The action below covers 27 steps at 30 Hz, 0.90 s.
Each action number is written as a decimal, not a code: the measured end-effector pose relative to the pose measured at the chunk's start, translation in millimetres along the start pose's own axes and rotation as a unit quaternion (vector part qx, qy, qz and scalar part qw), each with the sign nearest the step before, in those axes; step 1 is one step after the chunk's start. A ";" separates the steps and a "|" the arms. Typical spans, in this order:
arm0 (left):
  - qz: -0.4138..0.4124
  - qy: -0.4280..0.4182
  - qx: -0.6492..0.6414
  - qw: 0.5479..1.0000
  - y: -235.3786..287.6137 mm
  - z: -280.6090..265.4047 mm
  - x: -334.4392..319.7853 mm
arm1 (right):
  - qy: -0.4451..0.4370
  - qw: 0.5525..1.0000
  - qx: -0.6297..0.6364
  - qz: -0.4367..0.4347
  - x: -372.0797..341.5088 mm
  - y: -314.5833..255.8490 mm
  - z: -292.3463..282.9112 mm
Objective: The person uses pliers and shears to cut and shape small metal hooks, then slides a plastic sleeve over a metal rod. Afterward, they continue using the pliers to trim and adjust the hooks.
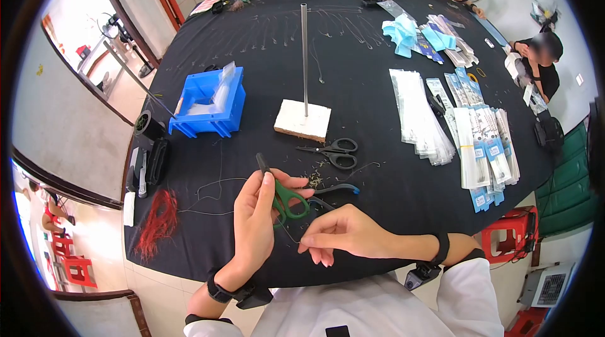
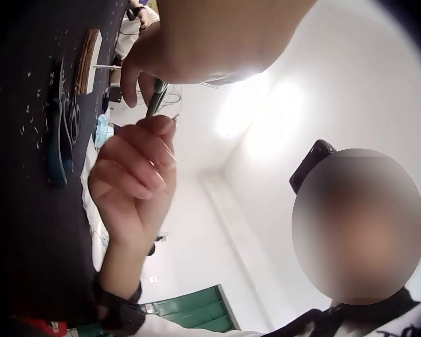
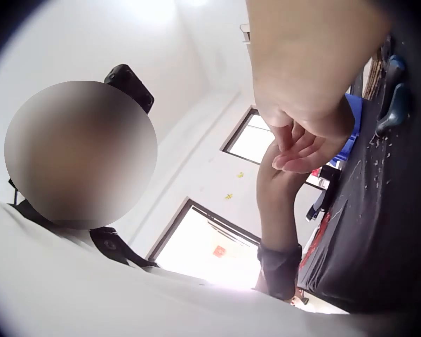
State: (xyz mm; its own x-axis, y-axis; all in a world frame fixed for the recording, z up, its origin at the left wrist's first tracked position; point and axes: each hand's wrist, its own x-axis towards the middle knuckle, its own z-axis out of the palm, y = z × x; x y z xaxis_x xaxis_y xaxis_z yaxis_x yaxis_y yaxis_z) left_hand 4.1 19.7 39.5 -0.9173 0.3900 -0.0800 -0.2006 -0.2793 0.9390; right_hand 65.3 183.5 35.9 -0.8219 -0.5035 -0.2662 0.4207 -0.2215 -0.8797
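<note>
My left hand [image 1: 252, 220] holds green-handled scissors [image 1: 282, 191], their dark blades pointing up and away past the thumb. Thumb and fingertips of my right hand [image 1: 350, 233] pinch the end of a thin line [image 1: 290, 235] just below the scissor handles. Another stretch of thin line [image 1: 217, 181] trails from the left hand across the black cloth. In the left wrist view the right hand [image 2: 130, 168] has its fingers curled in, with a tiny tip showing at the pinch. The left hand [image 3: 312, 151] appears behind the right one in the right wrist view.
Black scissors [image 1: 328, 149] and blue-tipped pliers [image 1: 343, 187] lie ahead among small clippings. A metal rod [image 1: 305, 53] stands in a white block [image 1: 302, 124]. Left are a blue bin [image 1: 234, 107] and red threads [image 1: 159, 223]; right are plastic packets [image 1: 419, 116]. Other people sit around the table.
</note>
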 end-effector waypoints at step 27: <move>-0.209 -0.235 0.074 0.946 19.0 -25.5 -10.4 | 0.185 0.899 -0.378 -0.122 -23.5 -26.0 -53.2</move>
State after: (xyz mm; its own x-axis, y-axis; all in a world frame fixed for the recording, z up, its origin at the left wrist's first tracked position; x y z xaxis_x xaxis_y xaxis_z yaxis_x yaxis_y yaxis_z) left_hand 1.1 -12.0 49.7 -0.5067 0.7965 -0.3299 -0.4303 0.0979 0.8973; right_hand 53.3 245.5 44.1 -0.9846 -0.1736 -0.0187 -0.0558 0.4142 -0.9085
